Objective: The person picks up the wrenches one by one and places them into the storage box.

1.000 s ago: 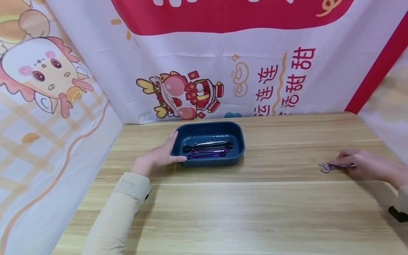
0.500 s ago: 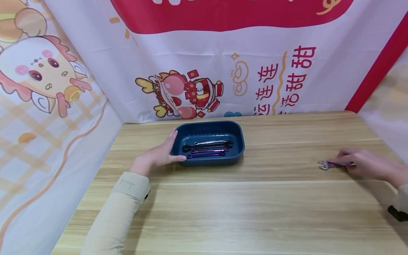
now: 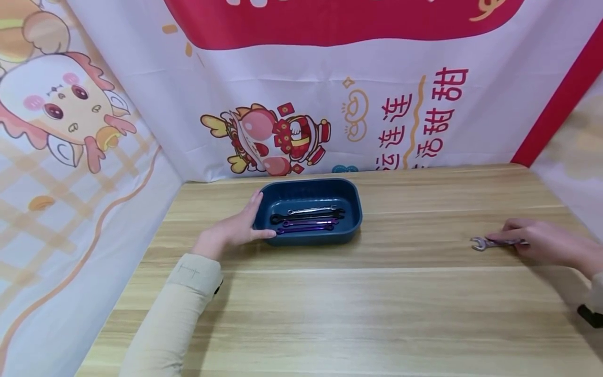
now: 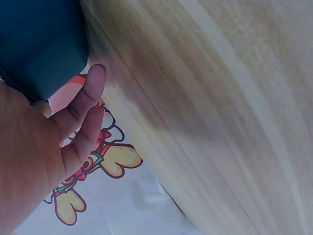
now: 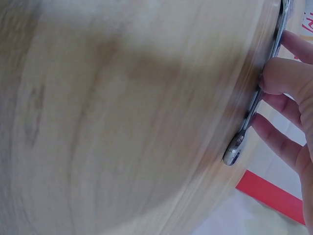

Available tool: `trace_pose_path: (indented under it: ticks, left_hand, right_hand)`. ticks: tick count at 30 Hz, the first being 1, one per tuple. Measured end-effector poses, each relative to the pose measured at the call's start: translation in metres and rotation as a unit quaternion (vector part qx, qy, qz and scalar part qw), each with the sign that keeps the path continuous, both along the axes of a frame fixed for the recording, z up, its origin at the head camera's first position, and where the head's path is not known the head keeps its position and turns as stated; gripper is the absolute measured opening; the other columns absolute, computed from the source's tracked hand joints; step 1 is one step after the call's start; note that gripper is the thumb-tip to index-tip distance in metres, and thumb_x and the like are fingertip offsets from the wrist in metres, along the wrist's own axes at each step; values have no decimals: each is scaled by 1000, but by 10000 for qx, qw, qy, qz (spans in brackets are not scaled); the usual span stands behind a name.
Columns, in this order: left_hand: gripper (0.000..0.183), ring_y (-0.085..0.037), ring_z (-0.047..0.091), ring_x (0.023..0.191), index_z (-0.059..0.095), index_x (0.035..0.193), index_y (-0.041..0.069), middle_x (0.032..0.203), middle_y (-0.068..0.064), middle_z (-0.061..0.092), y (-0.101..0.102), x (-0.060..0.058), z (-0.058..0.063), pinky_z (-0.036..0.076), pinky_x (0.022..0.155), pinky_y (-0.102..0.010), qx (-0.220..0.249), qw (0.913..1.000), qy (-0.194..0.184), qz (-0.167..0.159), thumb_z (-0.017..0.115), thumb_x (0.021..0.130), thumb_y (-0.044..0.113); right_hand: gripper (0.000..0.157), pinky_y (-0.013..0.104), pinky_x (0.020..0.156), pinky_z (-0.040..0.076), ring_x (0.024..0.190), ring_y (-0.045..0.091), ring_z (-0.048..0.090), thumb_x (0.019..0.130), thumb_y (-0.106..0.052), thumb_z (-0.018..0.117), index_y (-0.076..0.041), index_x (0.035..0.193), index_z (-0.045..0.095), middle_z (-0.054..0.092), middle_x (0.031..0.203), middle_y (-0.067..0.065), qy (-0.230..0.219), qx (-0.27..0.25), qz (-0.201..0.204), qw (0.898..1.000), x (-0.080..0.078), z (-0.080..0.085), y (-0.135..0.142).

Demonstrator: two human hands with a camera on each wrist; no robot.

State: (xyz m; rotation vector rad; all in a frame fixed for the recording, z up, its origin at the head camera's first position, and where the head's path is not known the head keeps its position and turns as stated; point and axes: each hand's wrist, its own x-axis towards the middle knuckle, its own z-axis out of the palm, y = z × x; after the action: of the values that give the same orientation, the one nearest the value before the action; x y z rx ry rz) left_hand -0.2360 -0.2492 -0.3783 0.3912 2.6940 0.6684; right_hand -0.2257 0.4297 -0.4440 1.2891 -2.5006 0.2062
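Observation:
A dark blue plastic box [image 3: 320, 240] stands towards the back of the table. My left hand [image 3: 233, 229] holds its left end, thumb over the near rim and fingers along the left side. Two of its fingers show bent outside the box in the left wrist view. Inside lie several combination wrenches: a silver one [image 3: 312, 210], a black one [image 3: 308, 218] and purple ones [image 3: 308, 228]. Over at the right, my right hand [image 3: 542, 242] pinches a silver combination wrench [image 3: 480, 244] between thumb and fingers. Its open end points left, and the wrench lies close over the tabletop.
The wood-grain table [image 3: 377, 314] spreads in front of both hands. A printed cloth [image 3: 292, 68] hangs along the table's back edge, with another printed cloth [image 3: 94, 209] on the left side.
Hardly anything differs. The right hand and its wrench stay at nearly the same spot, and the left hand keeps its place on the box.

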Motion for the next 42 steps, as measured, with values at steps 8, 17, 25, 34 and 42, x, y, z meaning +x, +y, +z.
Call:
trace_pose_path:
  ticks: [8, 17, 25, 34, 42]
  left_hand:
    - [118, -38, 6, 155, -16, 163, 14, 170, -8, -17, 0, 0, -1, 19, 120, -59, 9, 10000, -9, 4, 69, 93, 57]
    - [117, -38, 8, 155, -15, 163, 14, 170, -7, -17, 2, 1, 1, 20, 120, -58, 49, 10000, -27, 51, 70, 93, 54]
    - [117, -37, 6, 155, -15, 163, 16, 170, -5, -18, 1, -2, -1, 18, 121, -58, 85, 9999, -24, 68, 70, 93, 55]
    - [117, -38, 5, 155, -16, 163, 15, 170, -6, -19, 1, -2, -2, 18, 121, -59, 85, 10000, -16, 0, 70, 94, 53]
    - [118, -37, 7, 155, -16, 163, 15, 170, -6, -18, 2, -1, -1, 19, 121, -58, 125, 9999, -41, 44, 71, 93, 52]
  right_hand:
    - [61, 22, 56, 44, 74, 0, 48, 45, 13, 80, -9, 101, 81, 54, 86, -13, -19, 118, -206, 9997, 1, -1, 0]
    - [60, 28, 56, 48, 73, 6, 50, 50, 13, 78, -8, 107, 79, 57, 88, -8, -152, 228, -400, 9988, -1, 2, -3]
    - [55, 23, 60, 39, 76, 1, 44, 54, 18, 77, -19, 94, 67, 45, 84, -19, -697, 181, -807, 9941, 0, 7, -9]
    - [54, 23, 59, 33, 71, 2, 41, 56, 17, 75, -23, 86, 57, 39, 76, -17, -1068, 165, -1019, 9889, 1, 8, -10]
    - [54, 24, 59, 35, 69, 3, 42, 57, 17, 74, -21, 93, 67, 39, 76, -18, -1398, 118, -1132, 9836, -1, 10, -11]
